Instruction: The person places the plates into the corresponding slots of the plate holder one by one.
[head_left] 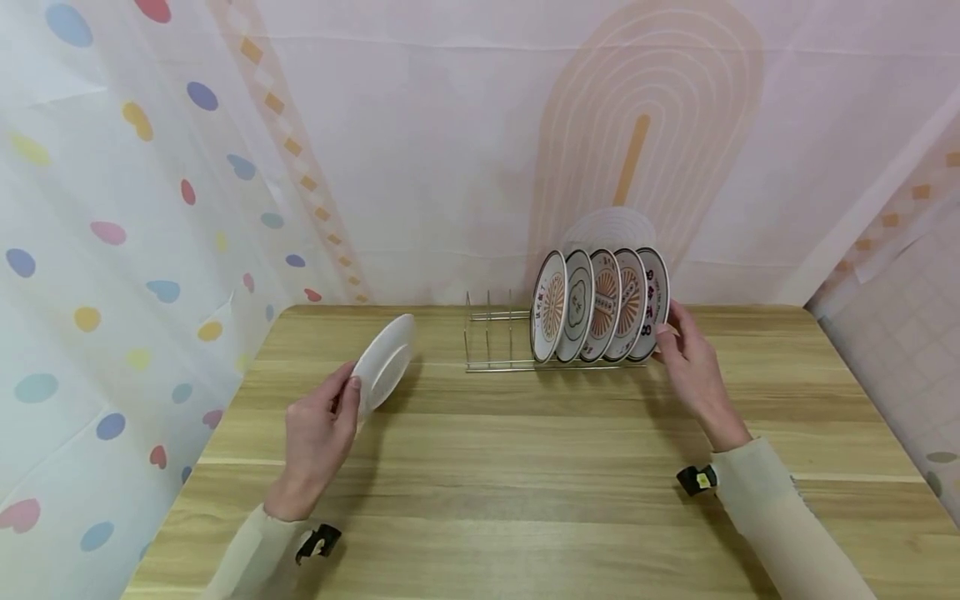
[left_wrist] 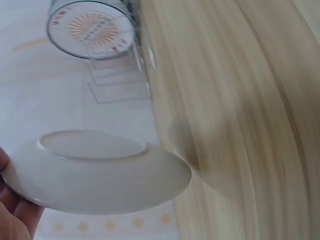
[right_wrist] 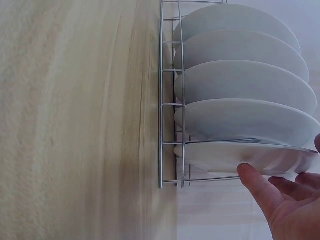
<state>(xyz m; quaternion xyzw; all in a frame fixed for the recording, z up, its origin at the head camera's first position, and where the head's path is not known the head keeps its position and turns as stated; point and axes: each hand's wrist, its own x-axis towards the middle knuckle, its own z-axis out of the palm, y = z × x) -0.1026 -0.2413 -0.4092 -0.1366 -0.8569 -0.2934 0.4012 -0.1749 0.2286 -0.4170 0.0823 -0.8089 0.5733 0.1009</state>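
Note:
My left hand (head_left: 318,429) pinches a white plate (head_left: 387,362) by its edge, thumb on one face, holding it tilted above the left part of the table. The left wrist view shows the underside of this plate (left_wrist: 100,175) with its foot ring. Several patterned plates stand on edge in a wire rack (head_left: 487,367), leaning together at its right end. My right hand (head_left: 693,367) grips the rim of the rightmost plate (head_left: 651,304). In the right wrist view the thumb of my right hand (right_wrist: 280,205) touches that plate's white back (right_wrist: 220,156).
Bare wire dividers (head_left: 488,329) form the rack's left part. The wood-grain table (head_left: 517,483) extends in front and to both sides. A patterned curtain (head_left: 420,167) hangs right behind the table's back edge, and a dotted one (head_left: 135,250) at the left.

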